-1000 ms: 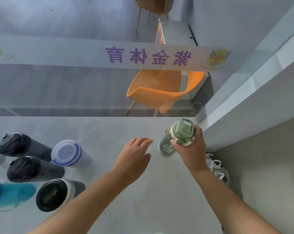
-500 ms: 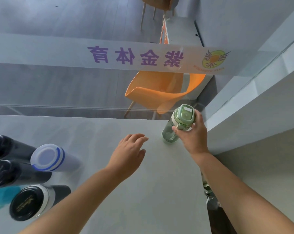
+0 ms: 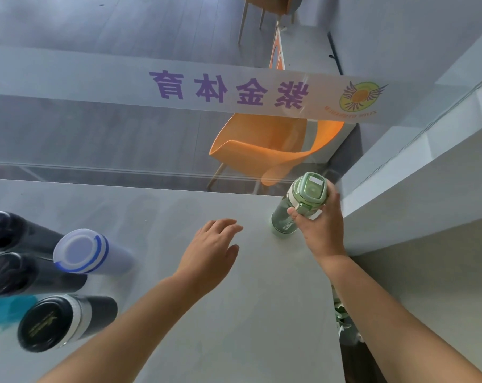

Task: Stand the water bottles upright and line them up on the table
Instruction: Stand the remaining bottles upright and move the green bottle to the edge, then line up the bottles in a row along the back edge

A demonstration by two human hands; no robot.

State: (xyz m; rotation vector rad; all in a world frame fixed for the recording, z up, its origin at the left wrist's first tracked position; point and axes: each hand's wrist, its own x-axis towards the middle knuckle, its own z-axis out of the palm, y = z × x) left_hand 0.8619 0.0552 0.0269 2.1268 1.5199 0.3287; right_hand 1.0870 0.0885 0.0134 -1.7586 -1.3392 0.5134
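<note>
The green bottle (image 3: 295, 211) stands upright at the far right corner of the table (image 3: 234, 313), with the right hand (image 3: 321, 228) clasped around its lid; contents not discernible. The left hand (image 3: 209, 252) hovers flat with fingers spread, grasping nothing. At the left edge, the white bottle (image 3: 88, 254) and black-capped bottle (image 3: 60, 322) stand upright — two dark bottles (image 3: 16, 255) and a teal one (image 3: 5, 310) are cut off.

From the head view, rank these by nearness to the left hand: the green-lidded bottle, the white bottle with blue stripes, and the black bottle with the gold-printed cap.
Measured from the left hand:
1. Green-lidded bottle, to its right, held by the right hand.
2. White bottle with blue stripes, to its left.
3. Black bottle with the gold-printed cap, left and nearer the camera.
</note>
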